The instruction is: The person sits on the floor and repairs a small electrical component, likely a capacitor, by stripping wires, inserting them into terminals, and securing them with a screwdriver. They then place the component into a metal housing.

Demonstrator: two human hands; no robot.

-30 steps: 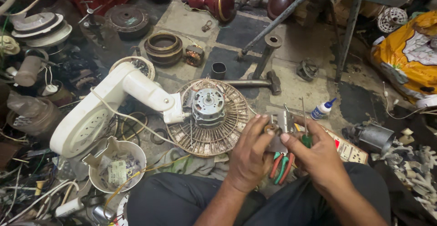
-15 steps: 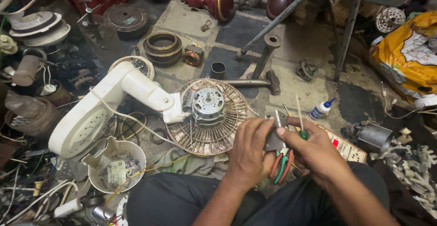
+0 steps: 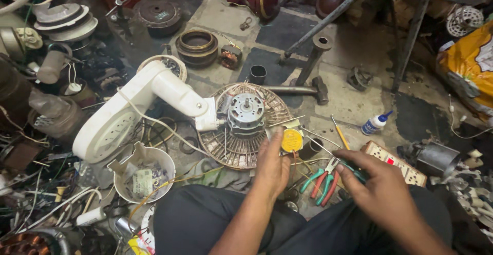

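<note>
Pliers (image 3: 322, 180) with green and red handles lay on the floor just beside the person's knee, the right hand (image 3: 382, 193) spread loosely over their handles. The left hand (image 3: 272, 165) pinched a yellow disc (image 3: 291, 140) against the fan motor's grille (image 3: 241, 155). Steadying that disc while the tool was lifted seemed wise.
</note>
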